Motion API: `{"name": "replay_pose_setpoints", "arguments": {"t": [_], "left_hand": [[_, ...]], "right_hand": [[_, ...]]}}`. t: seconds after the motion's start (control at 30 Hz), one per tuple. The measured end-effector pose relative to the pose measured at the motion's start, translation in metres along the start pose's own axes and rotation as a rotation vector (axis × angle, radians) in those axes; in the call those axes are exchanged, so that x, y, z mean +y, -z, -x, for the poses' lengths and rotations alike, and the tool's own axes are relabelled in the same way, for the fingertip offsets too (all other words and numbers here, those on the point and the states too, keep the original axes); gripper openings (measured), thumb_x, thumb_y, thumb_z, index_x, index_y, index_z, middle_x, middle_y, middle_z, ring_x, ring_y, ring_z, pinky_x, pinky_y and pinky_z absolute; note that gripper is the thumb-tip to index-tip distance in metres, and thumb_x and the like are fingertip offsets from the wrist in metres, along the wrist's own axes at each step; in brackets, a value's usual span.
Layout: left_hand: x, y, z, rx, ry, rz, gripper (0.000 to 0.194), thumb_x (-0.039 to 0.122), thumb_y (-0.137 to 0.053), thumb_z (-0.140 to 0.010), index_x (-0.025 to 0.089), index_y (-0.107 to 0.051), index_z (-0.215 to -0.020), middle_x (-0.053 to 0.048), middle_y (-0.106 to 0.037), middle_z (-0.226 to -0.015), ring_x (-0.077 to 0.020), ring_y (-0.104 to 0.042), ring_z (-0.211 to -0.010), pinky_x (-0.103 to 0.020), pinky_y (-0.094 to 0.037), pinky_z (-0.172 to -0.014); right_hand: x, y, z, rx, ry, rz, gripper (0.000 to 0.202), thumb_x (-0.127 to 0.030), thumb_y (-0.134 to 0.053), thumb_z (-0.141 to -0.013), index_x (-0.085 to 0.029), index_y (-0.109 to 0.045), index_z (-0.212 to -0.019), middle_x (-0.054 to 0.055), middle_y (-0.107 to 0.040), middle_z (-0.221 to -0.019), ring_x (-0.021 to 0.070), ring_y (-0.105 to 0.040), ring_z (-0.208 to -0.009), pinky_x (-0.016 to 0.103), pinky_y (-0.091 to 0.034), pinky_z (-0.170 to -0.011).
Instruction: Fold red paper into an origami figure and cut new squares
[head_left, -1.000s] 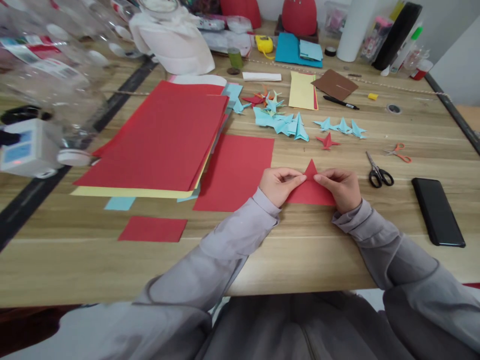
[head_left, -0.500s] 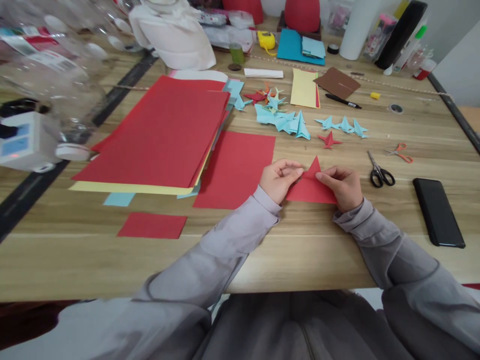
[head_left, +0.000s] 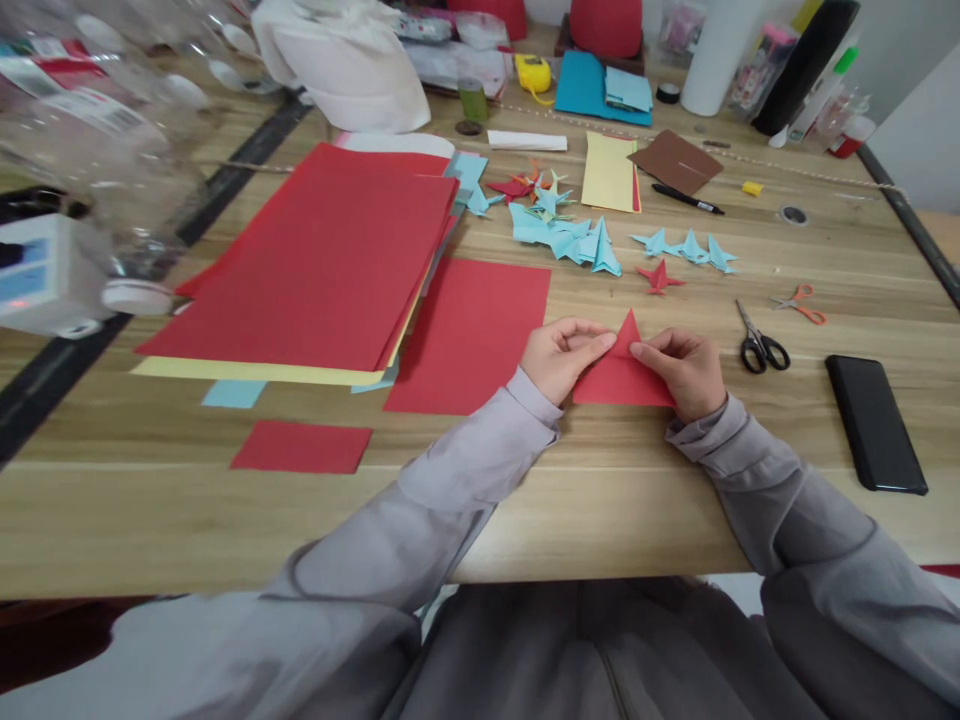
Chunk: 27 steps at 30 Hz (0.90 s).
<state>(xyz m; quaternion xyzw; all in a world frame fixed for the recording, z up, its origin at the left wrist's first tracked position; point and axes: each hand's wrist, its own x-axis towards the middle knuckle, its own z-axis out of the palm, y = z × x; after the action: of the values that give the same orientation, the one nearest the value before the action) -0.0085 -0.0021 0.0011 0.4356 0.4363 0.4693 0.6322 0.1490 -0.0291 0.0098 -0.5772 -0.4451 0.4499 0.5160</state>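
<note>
Head view: if my bare left hand, pinching the left slope of the red, pointed piece of folded paper, pulled unevenly against my bare right hand, pinching the right slope, I judge that the crease could skew or the paper tear. The paper sits between my hands, left slope at my left fingertips, peak just beyond both thumbs, right slope under my right thumb.

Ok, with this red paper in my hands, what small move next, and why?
Probably press along the red paper just below its tip: your left hand and right hand grip it there, one on either side, and the tip points away from you.
</note>
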Motion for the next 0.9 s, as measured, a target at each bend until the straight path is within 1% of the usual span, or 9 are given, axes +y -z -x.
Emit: {"name": "replay_pose_setpoints", "arguments": {"t": [0.07,0.17,0.3,0.43,0.53,0.67,0.77,0.9], "left_hand": [[-0.0030,0.0000,-0.0012,-0.020,0.042,0.009,0.037,0.036,-0.085,-0.050,0.015,-0.068,-0.076,-0.002,-0.068,-0.060,-0.0142,-0.063,-0.056,-0.028,-0.052,-0.057],[-0.0033,-0.0006,-0.0005,-0.005,0.054,0.026,0.038,0.032,-0.087,-0.044,0.014,-0.067,-0.071,-0.001,-0.068,-0.058,-0.0132,-0.062,-0.053,-0.028,-0.053,-0.057],[0.0009,-0.0009,0.0028,0.005,0.047,0.042,0.036,0.029,-0.087,-0.045,0.014,-0.067,-0.071,-0.001,-0.070,-0.060,-0.0130,-0.064,-0.054,-0.027,-0.054,-0.059],[0.0019,0.0000,0.0036,0.015,0.043,0.019,0.034,0.028,-0.086,-0.047,0.014,-0.067,-0.071,-0.002,-0.070,-0.062,-0.0139,-0.064,-0.056,-0.028,-0.054,-0.059],[0.0012,0.0005,0.0029,0.014,0.044,0.015,0.034,0.027,-0.086,-0.048,0.014,-0.067,-0.072,-0.003,-0.070,-0.063,-0.0142,-0.064,-0.057,-0.028,-0.053,-0.060],[0.0017,0.0003,0.0029,0.013,0.024,0.008,0.034,0.027,-0.086,-0.047,0.014,-0.066,-0.072,-0.002,-0.070,-0.062,-0.0133,-0.063,-0.056,-0.027,-0.053,-0.060],[0.0031,-0.0004,0.0039,0.009,0.011,0.003,0.035,0.027,-0.086,-0.046,0.013,-0.066,-0.072,-0.001,-0.069,-0.061,-0.0122,-0.063,-0.055,-0.027,-0.052,-0.060],[0.0051,-0.0008,0.0046,0.010,0.042,0.011,0.036,0.027,-0.086,-0.046,0.013,-0.066,-0.072,-0.001,-0.069,-0.061,-0.0126,-0.063,-0.055,-0.028,-0.052,-0.061]], "right_hand": [[-0.0022,-0.0007,0.0015,-0.024,-0.003,0.014,0.034,-0.044,-0.082,-0.054,-0.018,-0.061,-0.054,-0.001,-0.063,-0.055,0.0095,-0.050,-0.048,0.023,-0.039,-0.044],[-0.0046,-0.0010,0.0026,-0.043,-0.005,0.014,0.036,-0.047,-0.081,-0.055,-0.018,-0.060,-0.054,-0.002,-0.059,-0.052,0.0081,-0.045,-0.046,0.022,-0.036,-0.042],[-0.0015,0.0008,0.0006,-0.057,0.027,-0.030,0.039,-0.050,-0.077,-0.062,-0.018,-0.058,-0.054,-0.005,-0.050,-0.047,0.0052,-0.037,-0.042,0.021,-0.029,-0.040],[0.0037,0.0020,-0.0011,-0.087,0.030,-0.074,0.035,-0.047,-0.076,-0.066,-0.018,-0.061,-0.057,-0.005,-0.053,-0.049,0.0052,-0.039,-0.043,0.021,-0.030,-0.041],[0.0030,0.0014,-0.0002,-0.099,0.008,-0.106,0.031,-0.044,-0.080,-0.061,-0.018,-0.063,-0.061,-0.004,-0.057,-0.051,0.0065,-0.044,-0.044,0.022,-0.034,-0.042],[0.0002,0.0008,0.0009,-0.111,0.002,-0.075,0.032,-0.042,-0.083,-0.056,-0.018,-0.064,-0.064,-0.002,-0.064,-0.058,0.0096,-0.052,-0.049,0.024,-0.042,-0.047],[0.0010,0.0012,-0.0001,-0.086,-0.006,-0.079,0.035,-0.039,-0.085,-0.053,-0.019,-0.061,-0.068,-0.002,-0.065,-0.058,0.0095,-0.054,-0.049,0.022,-0.041,-0.046],[0.0031,0.0018,-0.0018,-0.086,-0.023,-0.115,0.040,-0.037,-0.087,-0.051,-0.019,-0.060,-0.074,-0.003,-0.065,-0.059,0.0090,-0.054,-0.050,0.020,-0.040,-0.047]]}}
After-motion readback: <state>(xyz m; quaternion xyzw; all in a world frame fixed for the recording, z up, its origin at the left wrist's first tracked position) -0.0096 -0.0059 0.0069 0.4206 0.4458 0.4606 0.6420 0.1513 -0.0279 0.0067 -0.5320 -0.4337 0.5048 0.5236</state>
